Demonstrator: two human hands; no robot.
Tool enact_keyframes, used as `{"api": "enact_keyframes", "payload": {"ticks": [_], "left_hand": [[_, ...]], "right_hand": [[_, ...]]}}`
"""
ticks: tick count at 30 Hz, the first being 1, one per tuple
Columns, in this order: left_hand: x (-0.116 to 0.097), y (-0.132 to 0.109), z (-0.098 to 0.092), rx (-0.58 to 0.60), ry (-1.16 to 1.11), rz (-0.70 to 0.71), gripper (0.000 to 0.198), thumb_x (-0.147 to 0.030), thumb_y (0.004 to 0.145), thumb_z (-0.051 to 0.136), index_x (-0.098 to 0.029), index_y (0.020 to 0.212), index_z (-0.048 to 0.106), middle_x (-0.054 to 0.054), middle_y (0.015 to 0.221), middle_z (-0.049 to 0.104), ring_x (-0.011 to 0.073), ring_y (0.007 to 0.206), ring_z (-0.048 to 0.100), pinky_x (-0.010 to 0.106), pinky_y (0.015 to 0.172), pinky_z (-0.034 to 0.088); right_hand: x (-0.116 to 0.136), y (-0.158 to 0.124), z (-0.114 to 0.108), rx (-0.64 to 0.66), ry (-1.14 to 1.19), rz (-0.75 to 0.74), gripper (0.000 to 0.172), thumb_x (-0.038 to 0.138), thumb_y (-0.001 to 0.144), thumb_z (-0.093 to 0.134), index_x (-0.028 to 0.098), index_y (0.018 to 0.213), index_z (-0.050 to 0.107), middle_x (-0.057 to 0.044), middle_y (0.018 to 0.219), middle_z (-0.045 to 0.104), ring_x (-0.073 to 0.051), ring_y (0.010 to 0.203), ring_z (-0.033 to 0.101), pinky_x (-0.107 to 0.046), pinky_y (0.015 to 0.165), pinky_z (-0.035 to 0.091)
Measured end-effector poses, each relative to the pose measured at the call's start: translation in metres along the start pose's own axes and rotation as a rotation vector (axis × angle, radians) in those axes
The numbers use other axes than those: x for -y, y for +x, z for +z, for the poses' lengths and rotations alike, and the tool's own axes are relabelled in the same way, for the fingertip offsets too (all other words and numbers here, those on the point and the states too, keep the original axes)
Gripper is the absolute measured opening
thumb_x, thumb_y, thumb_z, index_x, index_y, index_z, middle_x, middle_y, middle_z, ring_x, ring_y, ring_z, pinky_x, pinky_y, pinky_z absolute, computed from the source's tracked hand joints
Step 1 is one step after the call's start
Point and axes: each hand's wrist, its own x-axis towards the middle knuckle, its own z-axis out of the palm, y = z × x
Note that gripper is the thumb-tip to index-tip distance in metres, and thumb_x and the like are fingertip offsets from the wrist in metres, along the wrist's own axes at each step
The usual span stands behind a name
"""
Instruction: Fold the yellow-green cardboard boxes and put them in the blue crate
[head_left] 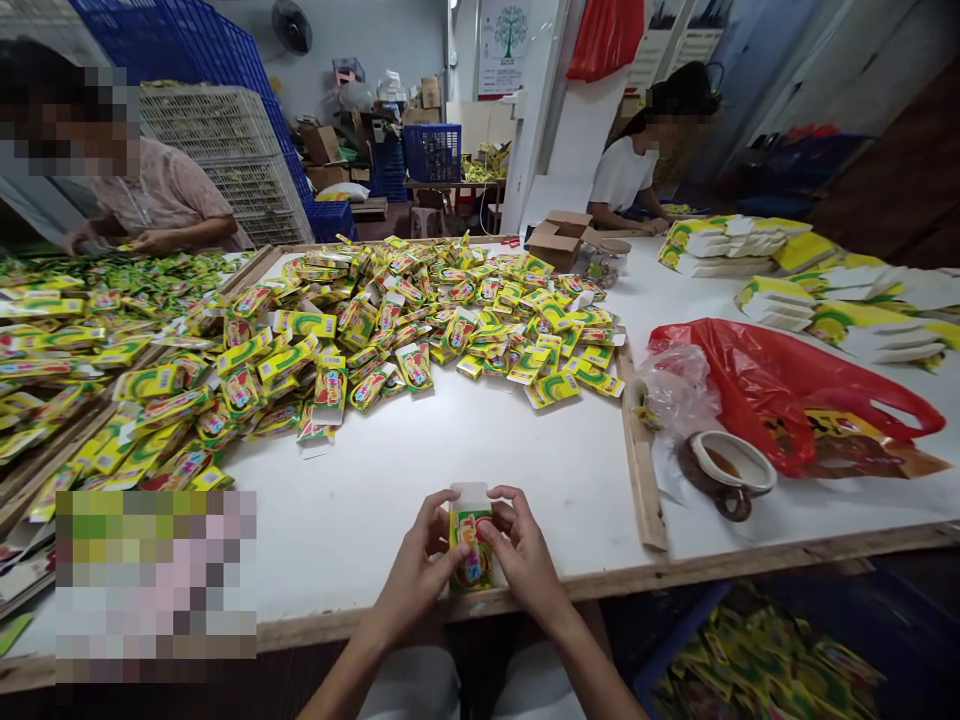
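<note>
Near the table's front edge, a small yellow and green carton [472,565] stands between my two hands with its white top flap up. My left hand [429,560] grips its left side, fingers curled behind and thumb on the front. On the right side, my right hand [520,550] holds it in the same way. Beyond my hands, a large heap of similar small cartons [375,320] spreads over the white table [375,500]. Whether anything is inside the held carton cannot be seen.
A wooden strip [639,470] borders the work area on the right. Past it lie a brown cup [727,470], a red plastic bag [780,380] and stacks of flat cartons [735,245]. Two people sit across the table. A blue crate [675,640] of cartons stands below right.
</note>
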Motion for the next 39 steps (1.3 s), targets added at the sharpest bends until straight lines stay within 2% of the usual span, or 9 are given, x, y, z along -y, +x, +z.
{"api": "enact_keyframes", "payload": {"ticks": [4,6,9,11,14,18,21,31,39], "left_hand": [[0.0,0.006,-0.004,0.017,0.02,0.0,0.027,-0.031,0.085,0.054,-0.022,0.11,0.057,0.006,0.099,0.063,0.0194,0.089,0.06,0.03,0.079,0.048],[0.001,0.011,-0.003,-0.036,0.044,0.023,0.023,-0.032,0.087,0.049,-0.02,0.103,0.062,0.006,0.096,0.063,0.0195,0.089,0.059,0.03,0.081,0.047],[0.004,0.017,-0.001,-0.114,0.072,0.065,0.021,-0.03,0.088,0.048,-0.02,0.093,0.065,0.006,0.097,0.063,0.0199,0.094,0.058,0.031,0.085,0.045],[0.005,0.018,0.002,-0.146,0.014,0.074,0.019,-0.029,0.088,0.049,-0.021,0.1,0.061,0.005,0.098,0.063,0.0188,0.093,0.059,0.03,0.082,0.047],[0.006,0.016,0.005,-0.19,-0.068,0.078,0.025,-0.028,0.088,0.049,-0.025,0.113,0.049,0.004,0.096,0.064,0.0169,0.087,0.061,0.029,0.077,0.049],[0.003,0.011,0.006,-0.189,0.045,0.06,0.017,-0.031,0.087,0.051,-0.02,0.098,0.06,0.007,0.101,0.065,0.0198,0.093,0.061,0.031,0.083,0.048],[-0.001,0.008,0.008,-0.233,0.071,0.048,0.018,-0.032,0.085,0.054,-0.019,0.09,0.064,0.007,0.095,0.068,0.0216,0.093,0.062,0.032,0.084,0.048],[0.001,0.019,0.01,-0.332,0.042,0.004,0.018,-0.035,0.082,0.057,-0.018,0.083,0.063,0.003,0.077,0.066,0.0175,0.074,0.06,0.026,0.068,0.047],[0.007,0.007,0.011,-0.279,0.007,-0.02,0.019,-0.034,0.083,0.057,-0.018,0.087,0.066,0.005,0.087,0.069,0.0197,0.083,0.063,0.029,0.076,0.048]], "right_hand": [[0.004,0.009,-0.006,0.096,-0.119,-0.013,0.014,0.026,0.085,0.053,0.021,0.099,0.052,0.0,0.08,0.062,-0.016,0.077,0.061,-0.026,0.072,0.048],[0.006,0.014,-0.008,0.136,-0.183,-0.004,0.009,0.026,0.085,0.053,0.019,0.089,0.057,0.0,0.078,0.061,-0.016,0.075,0.059,-0.026,0.07,0.047],[0.009,0.019,-0.009,0.113,-0.247,-0.02,0.013,0.027,0.085,0.053,0.017,0.079,0.061,-0.002,0.079,0.063,-0.017,0.078,0.059,-0.027,0.073,0.047],[0.009,0.021,-0.008,0.047,-0.237,-0.045,0.012,0.027,0.084,0.055,0.018,0.082,0.062,-0.003,0.082,0.064,-0.018,0.081,0.06,-0.028,0.076,0.047],[0.008,0.019,-0.005,-0.036,-0.174,-0.052,0.018,0.028,0.084,0.057,0.019,0.099,0.06,-0.003,0.085,0.065,-0.018,0.081,0.062,-0.027,0.075,0.049],[0.012,0.016,-0.002,0.016,-0.238,-0.084,0.014,0.028,0.083,0.058,0.018,0.09,0.065,-0.004,0.087,0.066,-0.018,0.082,0.062,-0.027,0.075,0.049],[0.017,0.014,0.0,0.009,-0.281,-0.116,0.016,0.029,0.084,0.057,0.017,0.084,0.067,-0.005,0.085,0.066,-0.018,0.081,0.062,-0.027,0.073,0.048],[0.024,0.023,0.009,-0.076,-0.368,-0.06,0.018,0.033,0.084,0.056,0.018,0.075,0.062,-0.002,0.068,0.064,-0.016,0.063,0.056,-0.026,0.061,0.047],[0.008,0.012,0.008,-0.02,-0.223,-0.016,0.023,0.039,0.086,0.055,0.017,0.084,0.064,-0.005,0.079,0.067,-0.021,0.076,0.063,-0.029,0.069,0.05]]}}
